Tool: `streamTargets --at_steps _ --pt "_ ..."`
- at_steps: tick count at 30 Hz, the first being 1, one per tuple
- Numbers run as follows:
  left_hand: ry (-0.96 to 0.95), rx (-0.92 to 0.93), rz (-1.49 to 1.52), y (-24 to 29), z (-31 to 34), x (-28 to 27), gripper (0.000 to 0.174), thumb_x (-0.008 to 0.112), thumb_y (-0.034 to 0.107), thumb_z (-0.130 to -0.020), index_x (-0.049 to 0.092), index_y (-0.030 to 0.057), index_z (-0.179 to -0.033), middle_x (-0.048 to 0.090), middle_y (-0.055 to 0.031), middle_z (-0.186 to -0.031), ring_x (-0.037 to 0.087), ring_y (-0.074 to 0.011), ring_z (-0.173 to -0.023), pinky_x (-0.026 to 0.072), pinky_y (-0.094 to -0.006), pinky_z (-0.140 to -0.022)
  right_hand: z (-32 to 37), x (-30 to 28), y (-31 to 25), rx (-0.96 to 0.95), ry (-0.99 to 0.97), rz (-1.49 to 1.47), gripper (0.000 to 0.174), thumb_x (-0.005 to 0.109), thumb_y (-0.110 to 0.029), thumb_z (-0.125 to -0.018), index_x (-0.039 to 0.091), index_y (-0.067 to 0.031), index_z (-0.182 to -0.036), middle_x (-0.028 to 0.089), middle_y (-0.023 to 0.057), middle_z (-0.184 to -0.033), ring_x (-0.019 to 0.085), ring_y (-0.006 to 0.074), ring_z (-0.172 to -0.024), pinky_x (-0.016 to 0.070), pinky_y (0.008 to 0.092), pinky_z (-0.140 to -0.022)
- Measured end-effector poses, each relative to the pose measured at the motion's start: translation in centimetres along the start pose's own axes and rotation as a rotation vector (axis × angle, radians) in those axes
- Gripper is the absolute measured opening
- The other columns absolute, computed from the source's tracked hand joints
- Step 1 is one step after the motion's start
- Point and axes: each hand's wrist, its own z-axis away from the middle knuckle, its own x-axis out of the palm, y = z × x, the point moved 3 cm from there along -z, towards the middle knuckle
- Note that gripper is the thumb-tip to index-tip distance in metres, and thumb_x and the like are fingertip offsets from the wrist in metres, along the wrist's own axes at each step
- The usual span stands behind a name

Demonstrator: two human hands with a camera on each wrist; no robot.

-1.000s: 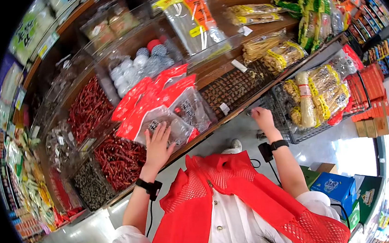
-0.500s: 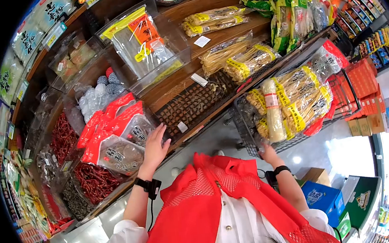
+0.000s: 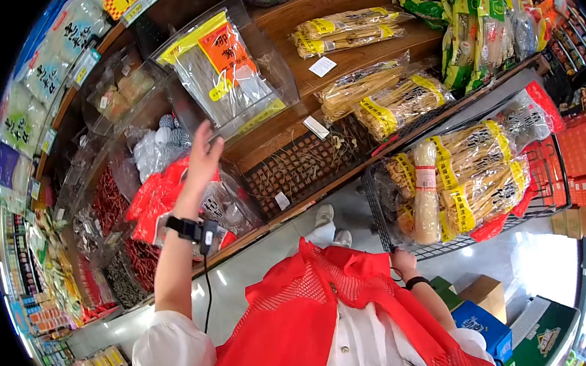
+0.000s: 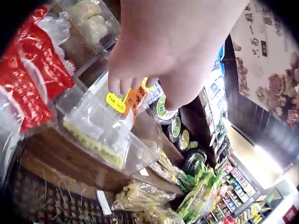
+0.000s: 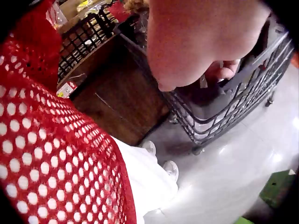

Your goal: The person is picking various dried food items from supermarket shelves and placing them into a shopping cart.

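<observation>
The left hand (image 4: 159, 51) reaches over a clear bin (image 4: 100, 128) holding a yellow-and-orange packet (image 4: 133, 99). Red-topped bags (image 4: 35, 74) lie at the left edge; bundled dried sticks (image 4: 142, 196), green packets (image 4: 201, 189) and round black packs (image 4: 174, 128) sit beyond on wooden shelving (image 4: 60, 161).

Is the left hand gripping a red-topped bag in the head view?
No, the left hand is open with its fingers spread, and no red-topped bag is in its grasp.
</observation>
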Motion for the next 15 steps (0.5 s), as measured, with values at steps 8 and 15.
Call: streamTargets --at_steps 8,15 --pt "0.177 -0.399 0.126 -11.3 -17.9 -2.9 0.058 0.061 0.032 -0.076 0.043 -0.006 -0.116 0.051 -0.0153 -0.112 0.046 -0.0227 -0.102 0.0329 -0.0324 -0.089 -2.1 -0.7 0.4 0.176 0.076 0.043 0.032 0.045 -0.038 -0.084 0.057 -0.0099 -0.092 0.064 0.0108 -0.084 0.062 0.029 -0.08 0.0465 0.0417 -0.067" --pt "-0.026 -0.759 0.541 -15.3 -23.0 -0.4 0.065 0.066 0.038 -0.072 0.04 0.0092 -0.124 0.04 -0.0049 -0.128 0.028 -0.0244 -0.122 0.0169 -0.0471 -0.099 -4.8 -2.3 1.0 0.35 0.11 -0.005 0.024 0.039 -0.026 -0.086 0.053 -0.0069 -0.092 0.063 0.0121 -0.084 0.062 0.0297 -0.08 0.0468 0.0424 -0.066"
